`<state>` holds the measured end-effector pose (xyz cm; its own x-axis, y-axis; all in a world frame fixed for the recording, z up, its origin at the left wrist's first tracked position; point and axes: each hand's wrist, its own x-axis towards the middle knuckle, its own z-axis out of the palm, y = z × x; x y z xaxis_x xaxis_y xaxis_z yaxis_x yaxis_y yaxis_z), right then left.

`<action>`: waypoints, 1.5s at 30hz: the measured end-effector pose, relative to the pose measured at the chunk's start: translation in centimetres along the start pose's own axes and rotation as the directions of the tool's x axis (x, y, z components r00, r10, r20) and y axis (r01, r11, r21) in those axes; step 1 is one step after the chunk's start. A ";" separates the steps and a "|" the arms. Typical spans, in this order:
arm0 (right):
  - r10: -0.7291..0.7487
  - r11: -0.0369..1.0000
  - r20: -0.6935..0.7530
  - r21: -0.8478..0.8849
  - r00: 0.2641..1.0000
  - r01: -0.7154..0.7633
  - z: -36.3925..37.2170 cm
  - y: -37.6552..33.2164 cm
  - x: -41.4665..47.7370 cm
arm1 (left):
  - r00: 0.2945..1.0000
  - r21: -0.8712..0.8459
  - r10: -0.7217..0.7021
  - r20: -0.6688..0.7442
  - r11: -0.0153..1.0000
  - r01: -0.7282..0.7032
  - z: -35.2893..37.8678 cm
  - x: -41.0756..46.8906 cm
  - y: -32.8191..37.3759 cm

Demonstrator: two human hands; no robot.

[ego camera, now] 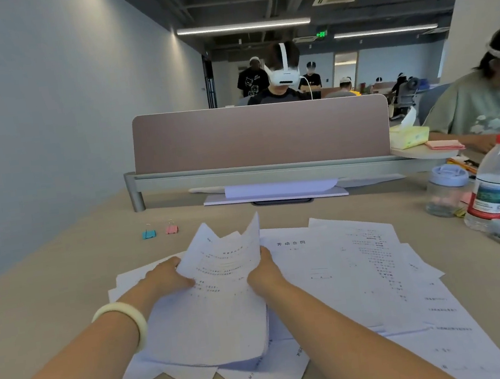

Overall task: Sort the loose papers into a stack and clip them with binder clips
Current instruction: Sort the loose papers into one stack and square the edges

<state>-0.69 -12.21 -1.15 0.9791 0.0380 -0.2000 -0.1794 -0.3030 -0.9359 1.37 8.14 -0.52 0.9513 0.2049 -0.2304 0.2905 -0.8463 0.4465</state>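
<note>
From the head camera, a thick bundle of white printed papers [223, 312] lies on the beige desk [52, 308], held between both hands. The left hand [166, 276] curls over its left edge, thumb on top; the right hand [262, 271] grips its right edge. The far ends of the top sheets bend upward. More loose white sheets [362, 270] fan out beneath and to the right, too overlapped to count. Two binder clips, one teal [148, 234] and one pink [171, 229], stand side by side on bare desk beyond the left hand. A clear plastic water bottle [493, 184] stands near the right edge.
</note>
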 end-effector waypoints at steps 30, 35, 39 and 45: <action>-0.369 0.888 0.084 0.325 0.926 0.324 -20.7 -4.7 -5.9 | 0.817 -0.674 0.492 -0.302 0.496 -0.548 0.2 -8.4 13.0; -0.359 0.893 0.114 0.330 0.926 0.305 -21.6 -4.5 -6.2 | 0.789 -0.618 0.514 -0.338 0.511 -0.598 -0.2 -8.8 14.3; -0.321 0.901 0.052 0.324 0.946 0.288 -21.7 -4.2 -6.0 | 0.814 -0.635 0.511 -0.276 0.539 -0.553 0.4 -8.5 14.4; -0.341 0.871 -0.005 0.374 0.940 0.317 -21.0 -4.0 -5.4 | 0.892 -0.784 0.251 -0.375 0.429 -0.450 1.2 -7.6 14.9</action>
<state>-3.29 -31.17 9.79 0.9821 0.1345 0.1320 0.1184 0.1046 -0.9874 -1.63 -6.64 6.80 0.9607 0.1544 0.2305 -0.2221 -0.0698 0.9725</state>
